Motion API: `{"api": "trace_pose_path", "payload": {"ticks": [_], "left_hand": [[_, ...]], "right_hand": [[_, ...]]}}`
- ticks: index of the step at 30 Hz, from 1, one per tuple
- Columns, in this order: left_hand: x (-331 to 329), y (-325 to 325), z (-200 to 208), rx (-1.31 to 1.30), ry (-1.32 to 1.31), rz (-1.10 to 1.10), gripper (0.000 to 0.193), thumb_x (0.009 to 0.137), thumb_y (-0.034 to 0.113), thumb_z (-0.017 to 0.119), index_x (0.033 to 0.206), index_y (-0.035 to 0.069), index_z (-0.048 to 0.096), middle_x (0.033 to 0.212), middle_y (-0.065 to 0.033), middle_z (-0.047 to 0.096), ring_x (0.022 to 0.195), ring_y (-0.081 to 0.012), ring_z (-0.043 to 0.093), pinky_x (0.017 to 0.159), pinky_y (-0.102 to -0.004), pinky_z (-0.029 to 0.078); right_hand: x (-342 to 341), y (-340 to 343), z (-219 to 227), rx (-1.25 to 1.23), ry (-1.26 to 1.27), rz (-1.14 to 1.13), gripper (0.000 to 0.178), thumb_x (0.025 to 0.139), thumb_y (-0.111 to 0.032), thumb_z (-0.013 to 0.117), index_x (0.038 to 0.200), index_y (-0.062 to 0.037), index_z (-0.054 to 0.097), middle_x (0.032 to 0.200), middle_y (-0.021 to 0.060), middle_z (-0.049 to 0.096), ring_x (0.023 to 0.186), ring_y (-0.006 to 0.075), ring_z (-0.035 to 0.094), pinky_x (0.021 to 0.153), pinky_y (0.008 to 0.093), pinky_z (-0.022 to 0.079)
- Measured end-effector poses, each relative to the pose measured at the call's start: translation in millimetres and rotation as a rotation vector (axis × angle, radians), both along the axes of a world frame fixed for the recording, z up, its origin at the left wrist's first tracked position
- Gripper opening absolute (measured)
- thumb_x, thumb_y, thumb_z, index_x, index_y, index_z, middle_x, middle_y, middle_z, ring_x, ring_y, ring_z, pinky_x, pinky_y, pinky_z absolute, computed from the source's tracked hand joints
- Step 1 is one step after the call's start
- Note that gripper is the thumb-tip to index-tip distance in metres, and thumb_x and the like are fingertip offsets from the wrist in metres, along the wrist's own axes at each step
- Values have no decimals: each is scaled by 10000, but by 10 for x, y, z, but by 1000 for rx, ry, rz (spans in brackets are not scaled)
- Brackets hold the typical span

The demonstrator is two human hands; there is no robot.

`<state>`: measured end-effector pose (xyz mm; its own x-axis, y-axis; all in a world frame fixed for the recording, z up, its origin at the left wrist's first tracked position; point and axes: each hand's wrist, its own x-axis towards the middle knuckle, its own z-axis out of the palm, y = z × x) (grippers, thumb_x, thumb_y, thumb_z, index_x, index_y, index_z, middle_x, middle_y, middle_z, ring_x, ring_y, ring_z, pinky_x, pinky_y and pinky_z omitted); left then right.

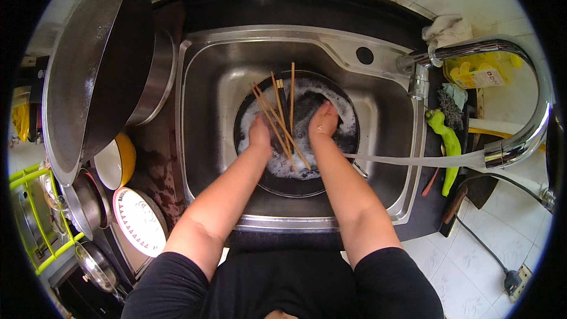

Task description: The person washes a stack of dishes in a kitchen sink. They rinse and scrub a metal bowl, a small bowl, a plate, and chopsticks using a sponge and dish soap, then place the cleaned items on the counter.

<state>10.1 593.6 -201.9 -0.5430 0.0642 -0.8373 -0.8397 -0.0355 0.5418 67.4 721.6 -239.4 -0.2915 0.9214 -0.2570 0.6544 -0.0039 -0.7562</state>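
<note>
Both my hands are down in a round dark pan point(277, 188) of foamy water inside the steel sink point(390, 118). My left hand point(260, 133) is at the pan's left side, its fingers hidden by foam and water. On the right side, my right hand point(324, 120) dips its fingers into the suds, so their grip does not show. Between the hands, several light wooden chopsticks point(292, 91) slant up out of the water, crossing one another. Among them stands a dark chopstick pair or bundle point(281, 91) with pale bands. My left hand is close to the leftmost chopsticks; contact is unclear.
Water runs from the chrome faucet point(501, 153) toward my right forearm. A green pepper point(447, 145) lies on the right counter, near a scouring pad point(452, 106). At left stand a large wok point(77, 77), a yellow bowl point(125, 159) and a white patterned dish point(139, 221).
</note>
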Motion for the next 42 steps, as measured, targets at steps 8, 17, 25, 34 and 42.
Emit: {"api": "trace_pose_path", "payload": {"ticks": [8,17,25,34,42], "left_hand": [[-530,153,-158,445,-105,58,422,913,373,388,1190,66,473,1096,-94,554,960,-235,528,846,-348,425],[-176,121,-98,1028,-314,386,419,946,367,333,1247,94,435,1237,-67,483,1135,-208,432,963,-338,327],[213,61,179,455,75,-159,556,947,433,244,1350,54,298,1394,-74,323,1266,-253,307,1063,-346,170],[211,25,72,473,-97,-114,667,834,594,432,1270,90,395,1246,-86,482,1116,-250,460,942,-391,365],[-235,128,489,424,192,1,258,873,293,558,905,42,512,658,-39,514,600,-177,541,567,-271,447]], "right_hand": [[-480,-709,468,-588,404,460,636,915,-446,327,1352,8,234,1390,184,271,1267,311,276,1034,375,227],[-299,-647,782,-612,430,474,633,926,-457,270,1362,0,223,1383,213,268,1268,302,279,1045,356,217],[-32,74,151,289,185,498,376,908,-286,350,922,4,588,990,217,570,907,393,511,819,451,399],[-122,-454,426,-925,430,305,396,897,-287,445,1154,11,485,1119,118,522,1028,207,469,891,358,370],[423,-838,722,134,195,681,410,828,-182,530,1170,7,404,1119,224,492,1019,375,488,859,417,400]]}}
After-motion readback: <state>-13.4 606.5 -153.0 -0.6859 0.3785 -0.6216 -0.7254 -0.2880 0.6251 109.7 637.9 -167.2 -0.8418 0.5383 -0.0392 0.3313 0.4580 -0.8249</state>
